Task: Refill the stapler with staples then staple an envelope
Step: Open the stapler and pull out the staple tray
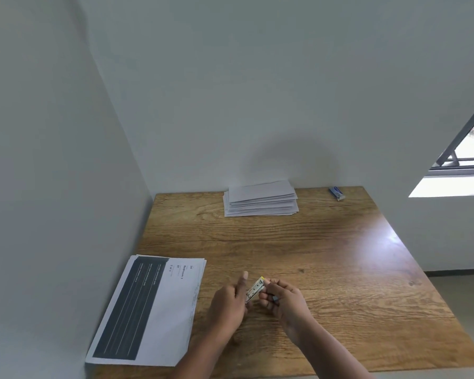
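Note:
A small metal stapler [255, 289] with a yellow tip is held just above the wooden table [326, 255], near its front middle. My left hand [227, 302] grips its near end, thumb raised. My right hand [281, 296] pinches its far end by the yellow tip, fingers curled; a small grey thing shows under its fingers. A stack of white envelopes [261, 199] lies at the back of the table by the wall. A small blue box [337, 193], maybe the staples, lies at the back right.
A stack of printed sheets [151, 310] with a dark block and white lines lies at the front left, against the left wall. Walls close the table at the left and back. A window [468, 149] is at the right.

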